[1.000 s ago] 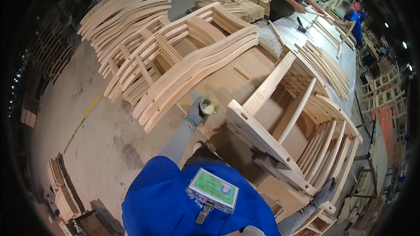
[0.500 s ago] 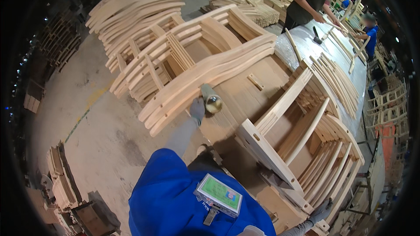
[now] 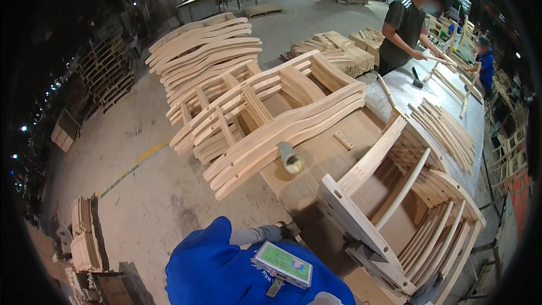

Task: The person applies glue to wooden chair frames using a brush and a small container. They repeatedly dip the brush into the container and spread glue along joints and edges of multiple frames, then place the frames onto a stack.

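The person's left hand (image 3: 271,232), in a grey glove, sits low in the view at about six o'clock, drawn close to the blue-clad chest, its grey-sleeved forearm running toward eight o'clock. Whether its fingers are curled or spread cannot be told. The right hand is out of sight.

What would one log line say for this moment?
left hand: at bench edge, grip unclear | right hand: out of view | small pot: on bench, apart from hand

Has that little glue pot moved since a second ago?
Yes. The glue pot, earlier held up in the gloved left hand, now lies on the workbench beside the curved wooden frames.
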Motion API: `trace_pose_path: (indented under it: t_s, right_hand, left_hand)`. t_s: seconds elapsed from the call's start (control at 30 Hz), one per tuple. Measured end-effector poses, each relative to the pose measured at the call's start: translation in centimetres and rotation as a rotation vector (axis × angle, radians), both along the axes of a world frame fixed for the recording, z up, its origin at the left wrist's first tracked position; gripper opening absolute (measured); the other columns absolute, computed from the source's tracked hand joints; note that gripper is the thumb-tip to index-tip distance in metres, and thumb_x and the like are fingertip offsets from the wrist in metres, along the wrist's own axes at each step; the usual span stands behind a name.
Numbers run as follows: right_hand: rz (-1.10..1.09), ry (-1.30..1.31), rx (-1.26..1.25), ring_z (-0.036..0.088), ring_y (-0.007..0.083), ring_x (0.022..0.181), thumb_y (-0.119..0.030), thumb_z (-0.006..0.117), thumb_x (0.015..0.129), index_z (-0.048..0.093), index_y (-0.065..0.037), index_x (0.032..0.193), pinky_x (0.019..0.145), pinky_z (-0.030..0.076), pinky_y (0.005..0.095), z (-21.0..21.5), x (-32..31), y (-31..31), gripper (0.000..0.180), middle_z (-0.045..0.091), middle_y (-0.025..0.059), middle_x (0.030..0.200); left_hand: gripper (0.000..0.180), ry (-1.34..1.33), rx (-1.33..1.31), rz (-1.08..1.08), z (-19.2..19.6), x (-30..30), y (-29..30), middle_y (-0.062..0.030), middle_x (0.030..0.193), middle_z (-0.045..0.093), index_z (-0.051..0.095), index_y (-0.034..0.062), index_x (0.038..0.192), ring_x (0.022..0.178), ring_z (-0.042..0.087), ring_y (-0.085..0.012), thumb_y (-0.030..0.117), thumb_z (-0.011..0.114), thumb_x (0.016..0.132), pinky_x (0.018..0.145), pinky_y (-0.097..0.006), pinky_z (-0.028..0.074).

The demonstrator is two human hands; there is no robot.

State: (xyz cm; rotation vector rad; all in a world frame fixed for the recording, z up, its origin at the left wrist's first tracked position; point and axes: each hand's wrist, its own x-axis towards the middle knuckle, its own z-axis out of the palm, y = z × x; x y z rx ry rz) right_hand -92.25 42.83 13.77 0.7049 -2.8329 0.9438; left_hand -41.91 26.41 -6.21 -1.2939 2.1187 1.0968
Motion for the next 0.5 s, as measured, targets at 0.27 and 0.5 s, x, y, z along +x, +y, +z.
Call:
trace_pose_path:
  t_s: [0.27,0.5]
  right_hand:
    - [0.093,0.084,-0.177,0.056,0.0229,0.096,-0.018,0.047,0.094,0.058,0.003,0.110,0.089,0.041,0.0330,-3.7,-3.2,0.6,0.029,0.062,0.0162,0.105]
    - [0.080,0.050,-0.208,0.057,0.0209,0.087,-0.018,0.048,0.093,0.060,0.003,0.107,0.081,0.043,0.0319,-5.4,-4.5,0.9,0.028,0.064,0.0143,0.097]
  left_hand:
    - [0.038,0.074,-0.076,-0.330,-0.3,-1.5,0.1,-0.0215,0.094,0.063,0.064,0.0058,0.098,0.086,0.061,-0.0384,0.036,0.045,0.085,0.076,-0.048,0.047]
    - [0.038,0.187,-0.174,-0.230,-0.1,-1.7,1.5,-0.0209,0.088,0.064,0.061,0.0069,0.102,0.081,0.062,-0.0383,0.037,0.045,0.085,0.074,-0.049,0.047]
